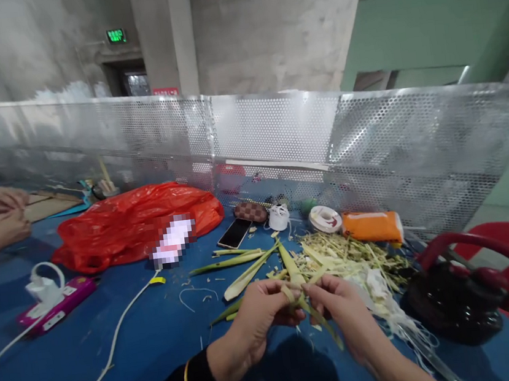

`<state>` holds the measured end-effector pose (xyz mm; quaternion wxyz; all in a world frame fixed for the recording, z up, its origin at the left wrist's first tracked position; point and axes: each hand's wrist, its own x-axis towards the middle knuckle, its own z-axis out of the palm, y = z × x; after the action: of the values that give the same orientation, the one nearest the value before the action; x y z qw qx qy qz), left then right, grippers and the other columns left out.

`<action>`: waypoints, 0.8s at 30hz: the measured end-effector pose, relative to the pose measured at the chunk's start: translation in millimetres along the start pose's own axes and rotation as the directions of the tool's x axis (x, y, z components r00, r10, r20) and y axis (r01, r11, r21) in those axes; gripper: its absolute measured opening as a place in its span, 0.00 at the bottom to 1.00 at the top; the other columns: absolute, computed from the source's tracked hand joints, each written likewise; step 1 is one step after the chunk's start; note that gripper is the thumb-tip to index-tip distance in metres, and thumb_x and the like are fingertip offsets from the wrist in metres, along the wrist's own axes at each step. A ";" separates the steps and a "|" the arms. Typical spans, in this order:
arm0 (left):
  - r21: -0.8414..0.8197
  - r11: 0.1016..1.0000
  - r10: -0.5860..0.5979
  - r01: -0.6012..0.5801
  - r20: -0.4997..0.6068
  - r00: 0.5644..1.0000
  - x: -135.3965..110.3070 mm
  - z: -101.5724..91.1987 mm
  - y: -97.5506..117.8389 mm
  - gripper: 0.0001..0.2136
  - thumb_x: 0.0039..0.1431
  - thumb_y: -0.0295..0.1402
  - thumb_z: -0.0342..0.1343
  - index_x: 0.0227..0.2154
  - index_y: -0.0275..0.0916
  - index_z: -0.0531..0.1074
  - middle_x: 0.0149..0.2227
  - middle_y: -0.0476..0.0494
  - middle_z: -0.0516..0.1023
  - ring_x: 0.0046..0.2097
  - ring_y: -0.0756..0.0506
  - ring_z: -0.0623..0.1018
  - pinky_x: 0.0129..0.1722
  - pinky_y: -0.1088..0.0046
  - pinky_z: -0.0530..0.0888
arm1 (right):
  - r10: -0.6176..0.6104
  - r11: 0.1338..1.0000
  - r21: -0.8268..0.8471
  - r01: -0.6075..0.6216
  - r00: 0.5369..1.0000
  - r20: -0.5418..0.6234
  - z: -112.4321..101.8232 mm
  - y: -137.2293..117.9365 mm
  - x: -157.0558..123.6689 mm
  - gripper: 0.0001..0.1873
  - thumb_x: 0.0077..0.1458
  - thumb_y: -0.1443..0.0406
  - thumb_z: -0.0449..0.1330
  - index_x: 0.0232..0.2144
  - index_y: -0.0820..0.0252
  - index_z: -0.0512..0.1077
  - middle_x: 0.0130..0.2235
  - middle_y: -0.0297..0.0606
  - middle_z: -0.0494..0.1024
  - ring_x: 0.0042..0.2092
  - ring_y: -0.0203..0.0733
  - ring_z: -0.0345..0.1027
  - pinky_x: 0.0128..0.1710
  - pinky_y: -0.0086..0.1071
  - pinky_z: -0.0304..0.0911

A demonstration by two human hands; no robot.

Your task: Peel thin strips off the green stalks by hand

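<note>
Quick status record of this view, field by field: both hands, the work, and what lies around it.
Left hand: pinching green leaf strips
Right hand: pinching the same strips
Beyond left hand: loose leaves, dark-screened phone
Beyond right hand: plant trimmings, white roll
Right side: black kettle
Left side: red plastic bag, another person's hands

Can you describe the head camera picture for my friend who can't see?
The person's left hand and right hand hold pale green leaf strips over a blue table. A red plastic bag lies to the left, a dark kettle stands at right, and another person's hands show at far left.
</note>
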<state>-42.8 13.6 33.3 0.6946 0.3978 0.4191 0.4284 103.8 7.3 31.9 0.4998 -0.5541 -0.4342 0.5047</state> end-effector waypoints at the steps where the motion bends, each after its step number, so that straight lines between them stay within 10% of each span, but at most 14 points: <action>1: -0.001 1.000 -0.010 0.010 -0.014 1.000 0.9 -1.8 -0.4 0.11 0.40 0.32 0.65 0.28 0.31 0.77 0.22 0.45 0.76 0.23 0.51 0.76 0.25 0.77 0.71 | 0.014 1.000 0.006 -0.015 1.000 0.016 1.9 3.6 2.8 0.25 0.33 0.48 0.69 0.14 0.58 0.62 0.12 0.27 0.63 0.16 0.33 0.61 0.18 0.26 0.57; 6: -0.041 0.997 -0.073 0.069 -0.093 0.993 5.9 -8.0 -7.4 0.10 0.37 0.28 0.65 0.26 0.31 0.76 0.19 0.47 0.74 0.21 0.51 0.75 0.23 0.77 0.70 | 0.055 0.998 -0.044 -0.052 0.996 0.068 1.7 30.8 12.1 0.30 0.35 0.40 0.65 0.14 0.56 0.59 0.10 0.23 0.58 0.13 0.32 0.56 0.16 0.27 0.55; 10: -0.107 0.989 -0.114 0.099 -0.139 0.984 9.4 -11.0 -7.2 0.09 0.41 0.28 0.64 0.29 0.31 0.76 0.20 0.45 0.76 0.22 0.51 0.75 0.23 0.79 0.69 | -0.236 0.896 -0.365 0.253 0.967 0.093 -7.4 40.6 8.5 0.28 0.50 0.42 0.56 0.15 0.56 0.62 0.12 0.30 0.66 0.17 0.36 0.62 0.18 0.28 0.57; 15: -0.190 0.974 -0.149 0.121 -0.137 0.979 10.0 -12.9 -3.8 0.07 0.44 0.26 0.63 0.29 0.31 0.76 0.22 0.44 0.77 0.23 0.52 0.75 0.24 0.80 0.69 | -0.553 0.579 -0.579 0.574 0.798 0.240 -14.5 40.9 3.3 0.11 0.61 0.56 0.51 0.37 0.53 0.71 0.23 0.33 0.77 0.20 0.39 0.70 0.21 0.27 0.63; 20: -0.186 0.976 -0.131 0.111 -0.099 0.986 10.7 -14.5 -6.6 0.08 0.43 0.26 0.63 0.30 0.31 0.75 0.24 0.45 0.77 0.24 0.52 0.76 0.25 0.80 0.70 | -0.619 0.250 -0.471 0.846 0.514 0.595 -23.3 28.1 11.0 0.22 0.60 0.73 0.45 0.51 0.53 0.68 0.40 0.39 0.80 0.36 0.37 0.77 0.34 0.26 0.71; 24: -0.199 0.973 -0.130 0.116 -0.062 0.990 11.8 -16.9 -8.1 0.08 0.45 0.27 0.63 0.31 0.31 0.76 0.25 0.45 0.77 0.24 0.53 0.75 0.25 0.80 0.70 | -0.607 0.160 -0.458 0.875 0.453 0.653 -28.1 17.8 13.6 0.21 0.59 0.75 0.46 0.50 0.56 0.69 0.41 0.41 0.80 0.41 0.38 0.77 0.38 0.27 0.71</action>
<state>-52.9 25.4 17.4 0.7394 0.2850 0.4245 0.4381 132.8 15.3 12.4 0.3232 -0.3225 -0.8890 0.0360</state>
